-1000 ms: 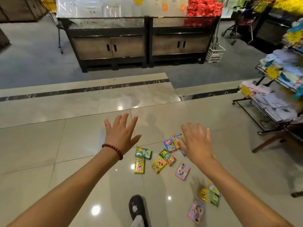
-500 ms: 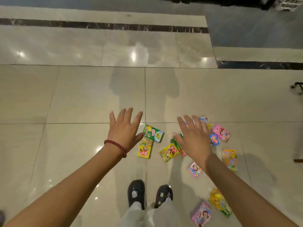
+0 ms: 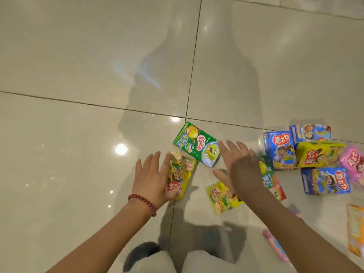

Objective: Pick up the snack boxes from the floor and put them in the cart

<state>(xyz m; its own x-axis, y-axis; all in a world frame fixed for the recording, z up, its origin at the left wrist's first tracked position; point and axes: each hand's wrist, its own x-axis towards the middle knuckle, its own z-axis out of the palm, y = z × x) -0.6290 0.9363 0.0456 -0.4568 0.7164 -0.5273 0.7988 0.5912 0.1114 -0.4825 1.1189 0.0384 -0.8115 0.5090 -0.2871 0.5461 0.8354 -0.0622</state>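
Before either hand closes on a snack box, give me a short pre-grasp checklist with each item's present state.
1. Left hand free to grasp: ok, fingers straight, holding nothing.
2. Right hand free to grasp: ok, fingers spread, holding nothing.
3. Target under left hand: ok, the yellow box lies flat right beside its fingers; contact cannot tell.
4. Target near right hand: ok, the green box lies unobstructed just ahead of its fingertips.
5. Boxes beneath right hand: cannot tell, a second yellow box is partly hidden by the hand.
6. Cart within reach: cannot tell, no cart in view.
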